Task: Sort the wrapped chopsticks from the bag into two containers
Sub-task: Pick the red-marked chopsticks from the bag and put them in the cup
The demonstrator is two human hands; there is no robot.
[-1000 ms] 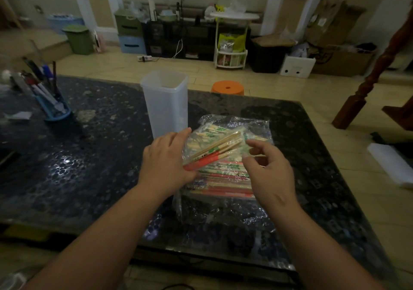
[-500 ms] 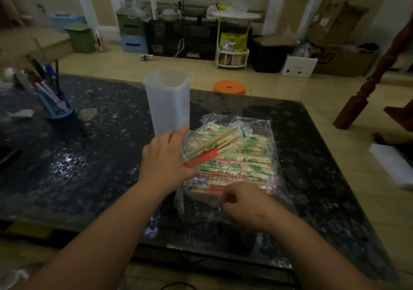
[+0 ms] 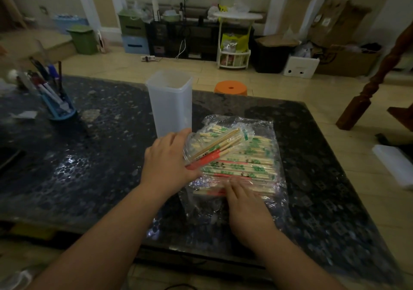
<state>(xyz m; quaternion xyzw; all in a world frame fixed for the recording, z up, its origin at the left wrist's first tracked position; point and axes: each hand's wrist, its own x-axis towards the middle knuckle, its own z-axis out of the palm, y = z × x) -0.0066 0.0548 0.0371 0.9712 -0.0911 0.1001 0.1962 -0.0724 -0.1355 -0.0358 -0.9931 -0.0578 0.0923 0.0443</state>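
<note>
Work stands at the picking-out step, judging by how things lie. The left hand (image 3: 169,162) grips a small bunch of red-ended chopsticks (image 3: 214,150) by its near end, fingers curled round it, and holds it tilted above the far left part of the bag (image 3: 271,133). The right hand (image 3: 244,202) lies on the near edge of that bag with its fingers laid over a red-banded pair. Whether they pinch the pair or only press on the film cannot be told. The bag lies flat on the dark stone table (image 3: 89,178), well stocked with green-printed and red-printed wrapped chopsticks (image 3: 245,166), so most of the sorting looks undone. Just behind the left hand stands a tall translucent container (image 3: 169,104), upright and open. Nothing shows above its rim or through its wall, so it seems to hold nothing yet. A second sorting container cannot be made out. A blue holder (image 3: 60,111) full of pens sits well to the left. The next move likely calls for drawing the pair free of the bag, adding it to the bunch, then dropping the bunch upright into the tall container.
</note>
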